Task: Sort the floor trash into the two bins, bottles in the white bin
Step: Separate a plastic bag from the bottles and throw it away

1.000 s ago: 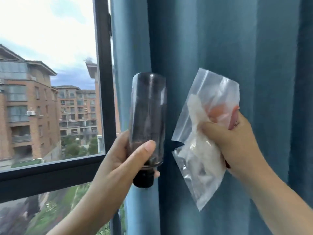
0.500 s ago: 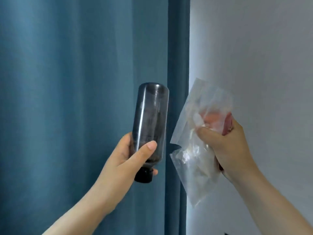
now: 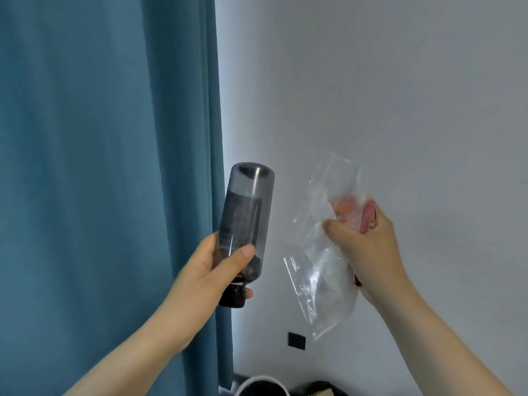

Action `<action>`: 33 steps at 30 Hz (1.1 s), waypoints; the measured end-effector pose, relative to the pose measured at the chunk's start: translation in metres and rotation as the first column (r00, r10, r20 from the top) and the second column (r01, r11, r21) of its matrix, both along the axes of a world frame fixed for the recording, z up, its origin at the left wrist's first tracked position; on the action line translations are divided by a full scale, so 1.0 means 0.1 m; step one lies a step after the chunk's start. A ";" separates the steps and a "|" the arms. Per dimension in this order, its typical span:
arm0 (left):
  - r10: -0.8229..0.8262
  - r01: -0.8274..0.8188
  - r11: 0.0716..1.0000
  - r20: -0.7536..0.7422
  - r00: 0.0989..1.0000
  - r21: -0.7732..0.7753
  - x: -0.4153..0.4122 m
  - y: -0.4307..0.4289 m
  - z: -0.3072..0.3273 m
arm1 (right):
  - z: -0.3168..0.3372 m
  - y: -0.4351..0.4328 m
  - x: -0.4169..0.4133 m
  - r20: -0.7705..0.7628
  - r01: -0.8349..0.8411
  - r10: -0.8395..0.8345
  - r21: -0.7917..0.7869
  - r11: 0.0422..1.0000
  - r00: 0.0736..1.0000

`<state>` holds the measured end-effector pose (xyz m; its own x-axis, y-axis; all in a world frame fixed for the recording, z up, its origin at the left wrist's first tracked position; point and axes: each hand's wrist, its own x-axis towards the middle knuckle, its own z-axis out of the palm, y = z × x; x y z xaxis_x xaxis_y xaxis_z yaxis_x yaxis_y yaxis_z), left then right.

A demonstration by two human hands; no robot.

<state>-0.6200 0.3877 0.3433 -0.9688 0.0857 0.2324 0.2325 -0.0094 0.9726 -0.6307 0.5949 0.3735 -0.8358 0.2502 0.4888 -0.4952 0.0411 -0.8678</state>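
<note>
Head view of a room corner: a blue curtain [image 3: 100, 167] fills the 9 o'clock side and a pale wall [image 3: 371, 81] the 2 o'clock side. The left hand [image 3: 211, 270], at about 7 o'clock from centre, grips a dark, see-through bottle [image 3: 245, 221], thumb across its lower body and fingers curled behind. The bottle is upside down, with its black cap at the bottom and its base tipped slightly toward 1 o'clock. The right hand [image 3: 368, 252], at 4 o'clock, is clenched round a crumpled clear plastic bag [image 3: 320, 270], which spills out above and below the fist. A red item [image 3: 368, 215], mostly hidden, is caught in the same grip. The two hands are apart, and bottle and bag do not touch. At 6 o'clock, on the bottom edge, the curved rim of the white bin [image 3: 261, 378] shows. Just beside it, toward 5 o'clock, is a dark bin [image 3: 315, 386] with something pale inside. A small black square [image 3: 296, 340] sits on the wall above them.
</note>
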 end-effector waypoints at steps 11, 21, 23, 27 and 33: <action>-0.120 0.126 0.992 0.286 0.951 0.000 -1.41 0.47 -1.11 | -1.05 0.54 -1.11 0.240 0.148 -0.171 0.111 0.983 0.955; -0.084 0.116 0.993 0.597 0.798 -0.015 -2.71 0.50 -2.33 | -2.38 0.72 -2.29 0.527 0.204 -0.298 0.229 0.952 0.796; -0.058 0.104 0.994 0.661 0.748 -0.030 -2.89 0.52 -2.60 | -2.63 0.79 -2.43 0.584 0.198 -0.309 0.247 0.949 0.751; 0.008 0.119 0.985 0.733 0.681 -0.122 -3.20 0.61 -3.07 | -3.08 0.94 -2.70 0.661 0.172 -0.312 0.270 0.947 0.682; 0.122 0.143 0.961 0.829 0.546 -0.235 -3.49 0.77 -3.77 | -3.75 1.22 -3.08 0.769 0.117 -0.269 0.248 0.962 0.581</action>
